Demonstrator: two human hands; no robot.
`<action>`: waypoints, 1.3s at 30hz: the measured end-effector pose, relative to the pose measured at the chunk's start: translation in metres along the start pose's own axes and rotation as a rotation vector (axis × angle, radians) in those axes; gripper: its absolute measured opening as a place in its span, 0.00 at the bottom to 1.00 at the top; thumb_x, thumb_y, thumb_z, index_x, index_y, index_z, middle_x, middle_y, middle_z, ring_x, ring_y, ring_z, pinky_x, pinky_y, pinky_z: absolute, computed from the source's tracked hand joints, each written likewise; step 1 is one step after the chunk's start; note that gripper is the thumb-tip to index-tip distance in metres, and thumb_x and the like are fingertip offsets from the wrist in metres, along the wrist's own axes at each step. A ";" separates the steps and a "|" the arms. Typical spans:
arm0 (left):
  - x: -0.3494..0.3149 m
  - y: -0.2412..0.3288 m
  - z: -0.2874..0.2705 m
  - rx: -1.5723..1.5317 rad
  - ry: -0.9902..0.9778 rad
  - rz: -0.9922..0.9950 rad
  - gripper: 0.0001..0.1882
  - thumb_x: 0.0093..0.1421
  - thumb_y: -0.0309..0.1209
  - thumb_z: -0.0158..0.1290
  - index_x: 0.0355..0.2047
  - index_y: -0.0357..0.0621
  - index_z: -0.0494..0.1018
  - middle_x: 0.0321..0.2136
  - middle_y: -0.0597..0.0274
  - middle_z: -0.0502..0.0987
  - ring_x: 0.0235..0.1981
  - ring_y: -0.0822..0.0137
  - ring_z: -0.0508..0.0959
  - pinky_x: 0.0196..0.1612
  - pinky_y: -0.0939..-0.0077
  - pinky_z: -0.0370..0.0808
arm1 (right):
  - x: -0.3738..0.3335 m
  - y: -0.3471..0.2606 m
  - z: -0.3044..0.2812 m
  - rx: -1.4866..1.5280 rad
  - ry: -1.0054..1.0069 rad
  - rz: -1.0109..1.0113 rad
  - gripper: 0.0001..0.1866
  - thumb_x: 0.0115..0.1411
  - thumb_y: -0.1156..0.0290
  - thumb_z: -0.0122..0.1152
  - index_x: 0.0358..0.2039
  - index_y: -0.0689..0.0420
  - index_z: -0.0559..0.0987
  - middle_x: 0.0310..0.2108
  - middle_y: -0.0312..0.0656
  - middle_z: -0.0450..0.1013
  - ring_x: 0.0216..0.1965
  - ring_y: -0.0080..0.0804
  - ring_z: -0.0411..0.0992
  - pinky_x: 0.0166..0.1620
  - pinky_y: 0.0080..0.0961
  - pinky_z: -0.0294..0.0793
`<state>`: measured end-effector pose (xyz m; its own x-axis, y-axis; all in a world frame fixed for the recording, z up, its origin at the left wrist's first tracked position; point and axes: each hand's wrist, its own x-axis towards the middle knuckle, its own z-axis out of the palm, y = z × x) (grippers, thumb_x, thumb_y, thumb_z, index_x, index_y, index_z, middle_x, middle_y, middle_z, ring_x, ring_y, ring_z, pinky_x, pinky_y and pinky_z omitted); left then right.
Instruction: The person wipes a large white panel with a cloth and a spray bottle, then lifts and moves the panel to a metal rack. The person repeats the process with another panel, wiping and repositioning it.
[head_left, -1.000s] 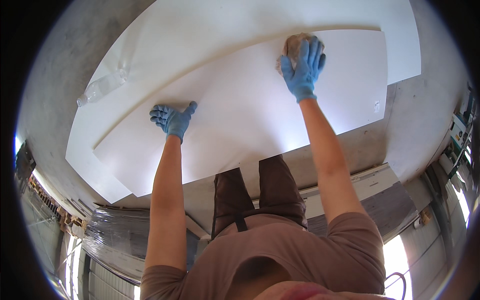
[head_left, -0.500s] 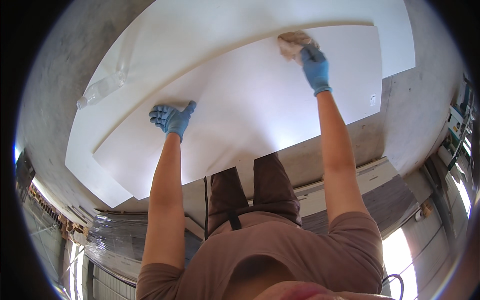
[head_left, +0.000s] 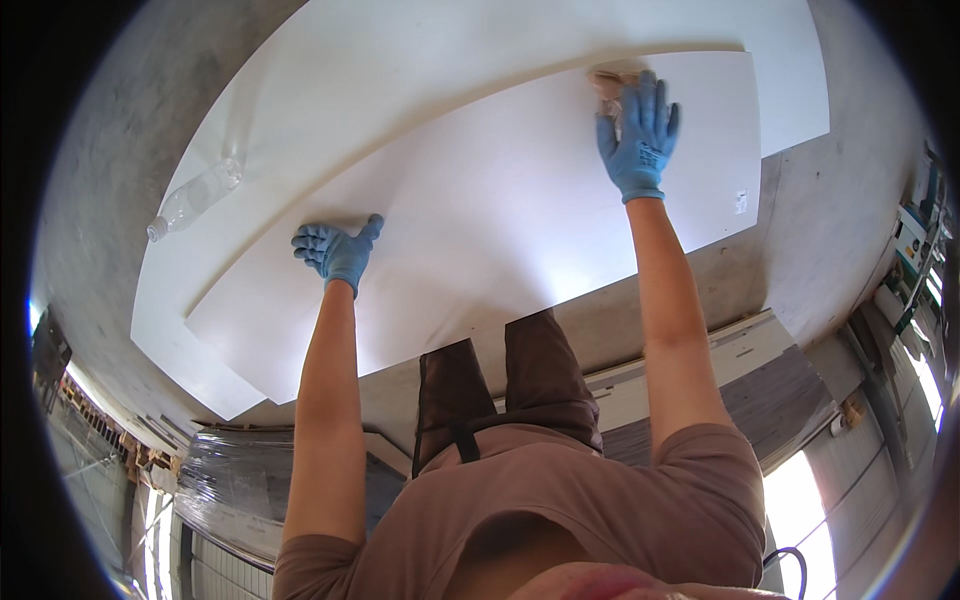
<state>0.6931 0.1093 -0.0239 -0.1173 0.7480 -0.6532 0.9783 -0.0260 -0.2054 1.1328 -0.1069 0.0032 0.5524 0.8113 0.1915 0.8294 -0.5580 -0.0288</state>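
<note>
A large white panel (head_left: 480, 200) with one curved edge lies in front of me on a bigger white sheet (head_left: 400, 60). My right hand (head_left: 638, 140), in a blue glove, is open near the panel's far edge. Its fingers are spread over a crumpled beige cloth (head_left: 608, 82), which sticks out past the fingers on the left; the rest is hidden beneath the hand. My left hand (head_left: 335, 250), also gloved in blue, rests open on the left part of the panel, thumb stretched out to the right.
A clear plastic bottle (head_left: 195, 200) lies on its side on the lower sheet, left of the panel. A small label (head_left: 741, 202) sits at the panel's right end. Beside my legs are a film-wrapped stack (head_left: 230, 480) and dark boards (head_left: 740, 410).
My right hand has turned palm down and spread its fingers over the cloth, which has shifted slightly right. My left hand stays in nearly the same place.
</note>
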 end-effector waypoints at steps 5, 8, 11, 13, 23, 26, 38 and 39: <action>-0.001 0.000 0.000 -0.047 -0.014 -0.003 0.85 0.40 0.78 0.62 0.71 0.20 0.29 0.71 0.20 0.33 0.73 0.24 0.35 0.74 0.43 0.37 | -0.001 -0.093 0.022 0.239 -0.068 0.129 0.41 0.58 0.48 0.63 0.66 0.56 0.65 0.73 0.60 0.49 0.75 0.65 0.44 0.72 0.68 0.39; -0.002 0.003 -0.002 -0.058 -0.017 -0.012 0.84 0.41 0.77 0.62 0.71 0.21 0.28 0.71 0.20 0.33 0.73 0.24 0.34 0.75 0.43 0.37 | -0.009 -0.185 0.016 0.421 -0.285 -0.036 0.42 0.53 0.49 0.70 0.64 0.54 0.67 0.73 0.56 0.52 0.75 0.61 0.44 0.73 0.65 0.41; -0.005 0.005 -0.005 -0.046 -0.029 -0.010 0.84 0.42 0.77 0.62 0.72 0.22 0.29 0.72 0.20 0.32 0.73 0.24 0.34 0.75 0.43 0.36 | -0.017 -0.231 0.010 0.492 -0.336 -0.312 0.42 0.50 0.46 0.72 0.61 0.54 0.71 0.73 0.46 0.55 0.76 0.50 0.45 0.74 0.59 0.44; -0.007 0.005 -0.007 -0.045 -0.020 -0.005 0.83 0.42 0.77 0.61 0.72 0.22 0.29 0.72 0.21 0.32 0.73 0.24 0.34 0.75 0.44 0.36 | -0.018 -0.218 0.011 0.491 -0.410 -0.344 0.40 0.52 0.47 0.72 0.61 0.52 0.73 0.74 0.43 0.55 0.77 0.44 0.46 0.75 0.55 0.45; -0.015 0.012 -0.010 -0.121 0.006 -0.017 0.83 0.42 0.75 0.63 0.72 0.23 0.28 0.72 0.22 0.32 0.74 0.27 0.33 0.75 0.45 0.36 | 0.006 -0.087 0.038 0.087 -0.021 0.053 0.31 0.60 0.57 0.62 0.62 0.53 0.71 0.71 0.55 0.58 0.72 0.58 0.55 0.72 0.53 0.52; -0.020 0.015 -0.017 -0.160 0.015 -0.022 0.84 0.40 0.75 0.64 0.72 0.24 0.28 0.72 0.22 0.31 0.74 0.26 0.33 0.75 0.43 0.34 | -0.008 -0.140 0.020 0.186 -0.040 0.049 0.29 0.60 0.57 0.61 0.61 0.53 0.72 0.70 0.54 0.60 0.70 0.60 0.57 0.68 0.54 0.58; 0.071 -0.053 -0.096 -1.208 0.721 0.194 0.69 0.46 0.45 0.76 0.74 0.30 0.39 0.73 0.41 0.46 0.73 0.48 0.53 0.76 0.57 0.50 | -0.002 -0.204 0.002 0.172 -0.165 -0.189 0.30 0.55 0.49 0.67 0.53 0.55 0.76 0.70 0.52 0.60 0.71 0.57 0.56 0.67 0.65 0.53; 0.084 -0.054 -0.102 -1.400 0.731 0.290 0.69 0.46 0.41 0.77 0.74 0.31 0.39 0.73 0.43 0.47 0.72 0.49 0.55 0.76 0.58 0.50 | 0.002 -0.216 0.008 0.160 -0.317 -0.217 0.31 0.54 0.48 0.67 0.53 0.54 0.76 0.71 0.52 0.59 0.72 0.58 0.53 0.68 0.69 0.48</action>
<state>0.6479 0.2410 0.0063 -0.2079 0.9781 0.0066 0.3790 0.0743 0.9224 0.9553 0.0162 0.0023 0.3405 0.9348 -0.1010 0.9183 -0.3537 -0.1778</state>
